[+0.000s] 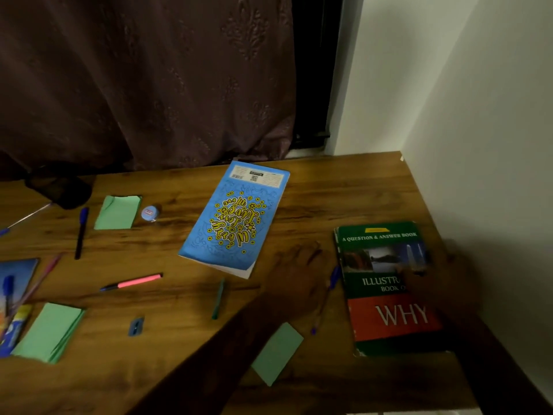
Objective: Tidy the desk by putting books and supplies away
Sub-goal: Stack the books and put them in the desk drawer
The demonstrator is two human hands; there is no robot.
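Lying under fingers (417, 272) of right hand (443, 284): green book (389, 320); left hand (299, 262) just beside

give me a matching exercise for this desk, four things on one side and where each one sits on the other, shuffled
Things
1. blue book
2. WHY book
3. black pen
4. sharpener

Places
A. at the right edge of the desk, by the wall
B. just left of the back green notepad
C. middle back, nearest the curtain
D. right of the front-left green paper stack

Pairs: 1-C, 2-A, 3-B, 4-D
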